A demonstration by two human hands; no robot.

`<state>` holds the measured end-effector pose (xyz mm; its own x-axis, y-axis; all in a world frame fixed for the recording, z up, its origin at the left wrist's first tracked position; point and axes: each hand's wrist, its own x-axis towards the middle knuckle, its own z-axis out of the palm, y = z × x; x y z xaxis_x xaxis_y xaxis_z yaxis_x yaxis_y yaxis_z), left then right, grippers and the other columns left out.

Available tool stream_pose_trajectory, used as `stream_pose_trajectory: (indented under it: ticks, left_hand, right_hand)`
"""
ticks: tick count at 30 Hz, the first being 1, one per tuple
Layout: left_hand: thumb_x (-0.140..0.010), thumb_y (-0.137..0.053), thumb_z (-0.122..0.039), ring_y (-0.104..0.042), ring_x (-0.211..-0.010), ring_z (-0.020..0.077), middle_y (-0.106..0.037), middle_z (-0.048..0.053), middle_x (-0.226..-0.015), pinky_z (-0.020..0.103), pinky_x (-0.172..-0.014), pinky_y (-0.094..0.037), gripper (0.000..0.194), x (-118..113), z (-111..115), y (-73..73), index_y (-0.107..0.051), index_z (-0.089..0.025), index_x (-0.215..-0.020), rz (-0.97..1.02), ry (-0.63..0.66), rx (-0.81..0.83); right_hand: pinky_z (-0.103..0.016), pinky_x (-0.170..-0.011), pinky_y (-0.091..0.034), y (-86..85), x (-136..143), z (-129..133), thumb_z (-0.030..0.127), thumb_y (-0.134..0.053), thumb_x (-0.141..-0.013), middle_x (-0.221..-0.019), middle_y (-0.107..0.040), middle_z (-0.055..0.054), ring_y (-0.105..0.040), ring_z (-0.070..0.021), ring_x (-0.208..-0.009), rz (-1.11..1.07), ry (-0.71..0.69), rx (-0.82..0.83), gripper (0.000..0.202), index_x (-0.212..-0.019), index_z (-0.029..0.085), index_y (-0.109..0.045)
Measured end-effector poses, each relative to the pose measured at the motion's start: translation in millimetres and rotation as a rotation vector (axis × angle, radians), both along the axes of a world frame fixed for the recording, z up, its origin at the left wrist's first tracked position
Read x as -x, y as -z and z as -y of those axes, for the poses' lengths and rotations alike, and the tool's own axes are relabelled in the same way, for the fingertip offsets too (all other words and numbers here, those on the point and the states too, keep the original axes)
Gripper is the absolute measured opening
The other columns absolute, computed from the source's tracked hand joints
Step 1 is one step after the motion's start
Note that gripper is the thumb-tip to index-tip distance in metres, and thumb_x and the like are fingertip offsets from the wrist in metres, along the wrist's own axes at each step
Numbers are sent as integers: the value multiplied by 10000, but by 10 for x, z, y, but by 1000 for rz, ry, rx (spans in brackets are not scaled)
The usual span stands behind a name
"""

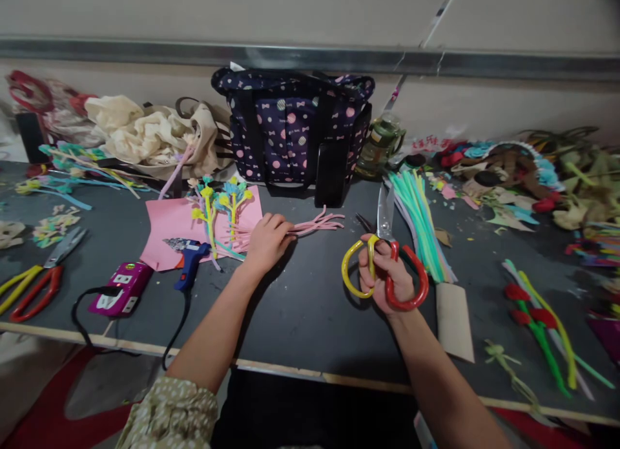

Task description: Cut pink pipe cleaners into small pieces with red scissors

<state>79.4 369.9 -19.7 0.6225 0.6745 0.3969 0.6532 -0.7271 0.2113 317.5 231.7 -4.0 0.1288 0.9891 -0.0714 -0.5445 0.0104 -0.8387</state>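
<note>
Where the two bare hands work, a thin bundle of fuzzy pale-pink stems [317,225] lies on the dark grey table [310,333], running under the left hand [270,242]. Loose ends fan out right of it, just below the upright black phone [330,176]; the other ends reach over the pink sheet [167,223]. Left fingers close together over the bundle, palm down; can't tell if they pinch it or only press, thumb side hidden.

Right hand [400,282] has its fingers in the loops of large metal scissors with one yellow and one red handle [385,213], palm up, blades pointing away and apparently parted, loops well apart. Scissors sit between the bundle and the mint-and-lilac fuzzy stems [419,219], touching neither. Blue glue gun [192,261] is left of the left hand, by yellow-topped fuzzy stem flowers [208,210].

Handling, judged by looks: pink stems light, soft, bendy, easily kinked or splayed, probably not slippery; best held mid-bundle, flat under several fingers, close to the fanned ends if these need lining up. Scissors likely stiff and weightier, smooth at the loops; hold by both loops, fingers off the blades.
</note>
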Motion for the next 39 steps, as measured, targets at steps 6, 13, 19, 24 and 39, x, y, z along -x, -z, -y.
stream_pose_trajectory:
  ticks: [6, 13, 19, 24, 39]
  left_hand:
    - [-898, -542, -320, -468, -898, 232, -578, 83, -934, 356, -767, -394, 188, -34, -2, 49, -661, -184, -949, -35, 6, -23]
    - [-935, -471, -286, -477, -866, 218, -596, 86, -902, 346, -741, -387, 235, -84, 27, 44, -679, -189, -883, 5, 12, -37]
    - [-929, -487, -287, -497, -879, 218, -636, 85, -931, 346, -750, -390, 211, -88, 48, 41, -670, -185, -945, -15, 14, -45]
    - [-917, -510, -274, -492, -837, 217, -636, 79, -824, 343, -720, -391, 199, -122, 40, 75, -691, -189, -918, -40, 32, -24]
    - [-877, -589, -275, -583, -819, 174, -659, 21, -808, 330, -795, -434, 121, 10, 70, -131, -685, -202, -874, 615, -254, -148]
  right_hand:
    - [-261, -449, -508, 20, 75, 17, 206, -602, -734, -901, -623, -51, -586, -147, -612, 75, -7, -16, 490, -1218, 218, -526]
    - [-300, -541, -538, -38, 155, 45, 219, -653, -732, -1034, -610, -64, -638, -199, -792, 83, -38, -78, 657, -1336, 291, -405]
    - [-259, -442, -488, -39, 100, 86, 353, -582, -848, -961, -620, -67, -605, -158, -636, 89, -112, -51, 475, -1291, 247, -448]
    - [-265, -455, -485, -4, 102, 68, 401, -548, -876, -931, -614, -47, -559, -127, -559, 253, -84, -36, 432, -1274, 252, -470]
    - [-371, -852, -497, 76, -123, 39, 257, -649, -796, -1055, -631, -105, -600, -246, -995, 1695, -212, -329, 510, -1298, 239, -568]
